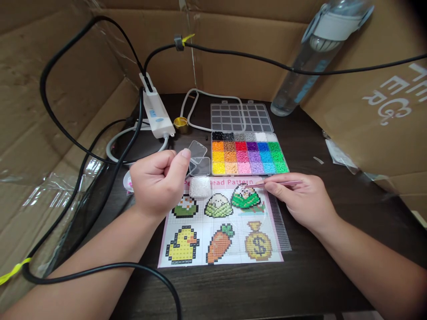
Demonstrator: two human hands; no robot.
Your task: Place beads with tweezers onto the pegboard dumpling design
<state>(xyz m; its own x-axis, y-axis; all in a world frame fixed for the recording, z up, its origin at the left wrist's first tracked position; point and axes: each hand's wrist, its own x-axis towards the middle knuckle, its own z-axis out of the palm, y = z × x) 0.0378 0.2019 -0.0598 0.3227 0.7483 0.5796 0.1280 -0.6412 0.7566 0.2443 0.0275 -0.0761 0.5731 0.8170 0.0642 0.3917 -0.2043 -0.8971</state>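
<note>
Pink tweezers (258, 185) are pinched between the thumb and fingers of the right hand (302, 198), with their long axis lying almost level across the frame. Their tips point left, to the green and white bead figure (246, 200) right of the centre, just beside these fingers. The left hand (156, 180) is farther from it, fingers curled into a fist; whether something is inside, I cannot tell.
</note>
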